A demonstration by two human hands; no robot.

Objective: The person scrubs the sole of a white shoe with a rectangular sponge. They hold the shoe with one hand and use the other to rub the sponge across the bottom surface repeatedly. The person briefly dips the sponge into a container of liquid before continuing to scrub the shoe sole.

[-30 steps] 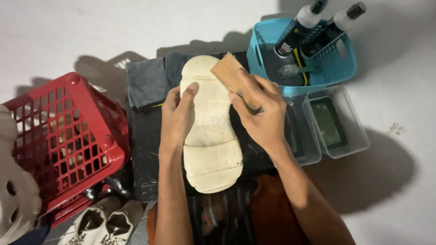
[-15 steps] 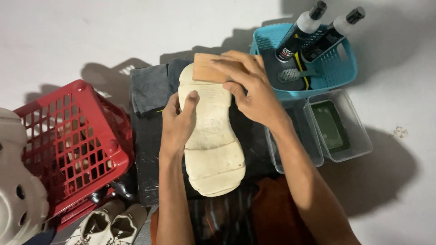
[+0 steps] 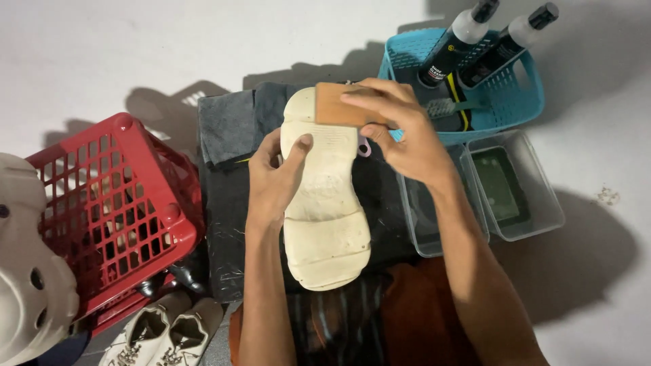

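A cream rubber shoe (image 3: 327, 210) lies sole up on a dark grey cloth (image 3: 230, 196) in the head view. My left hand (image 3: 274, 177) grips its left edge, thumb pressed on the sole. My right hand (image 3: 400, 129) holds a wooden-backed brush (image 3: 337, 107) flat against the far end of the sole.
A red plastic basket (image 3: 112, 210) stands at the left. A teal basket (image 3: 508, 88) with two bottles and a small brush sits at the back right. Two clear tubs (image 3: 515, 183) lie in front of it. White shoes (image 3: 163, 332) and a pale clog (image 3: 27, 285) rest at the lower left.
My right hand has slid the brush from the sole's right side across to its far end. My left hand stays gripping the shoe.
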